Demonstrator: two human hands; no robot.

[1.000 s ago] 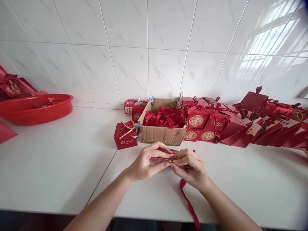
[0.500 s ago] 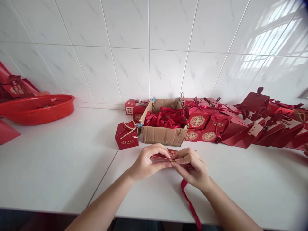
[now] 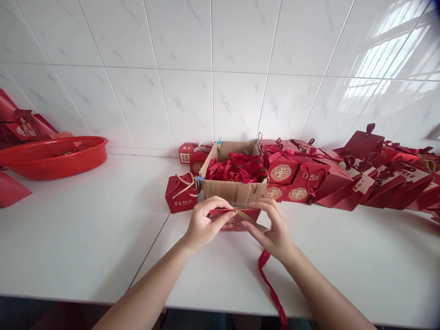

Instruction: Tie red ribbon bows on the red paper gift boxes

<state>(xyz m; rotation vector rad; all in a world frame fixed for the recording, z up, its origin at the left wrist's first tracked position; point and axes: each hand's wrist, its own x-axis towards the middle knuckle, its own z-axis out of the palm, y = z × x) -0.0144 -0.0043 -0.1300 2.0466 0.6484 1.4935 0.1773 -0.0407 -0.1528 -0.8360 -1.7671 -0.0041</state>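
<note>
Both hands are up at the near-centre of the white counter (image 3: 85,229), working one flat red gift box (image 3: 233,223).
- left hand (image 3: 202,223): thumb and fingers pinched on the box's left top edge.
- right hand (image 3: 275,229): fingers curled and pinched on the box's right end. A tan strip (image 3: 248,218) runs across the box top into that grip; can't tell if it's a handle or a cord.
- The box is held upright, just clear of the counter or resting on it; can't tell which. It's directly in front of the cardboard carton (image 3: 233,191).
- red ribbon (image 3: 271,288) trails from under the right hand, toward the near edge of the counter and over it.

Around it:
- The carton is full of loose red ribbons (image 3: 237,167).
- small red box with a gold cord (image 3: 181,195) stands just left of the carton.
- A row of finished red boxes (image 3: 343,178) lies along the wall to the right.
- red basin (image 3: 51,158) sits far left, well apart.
</note>
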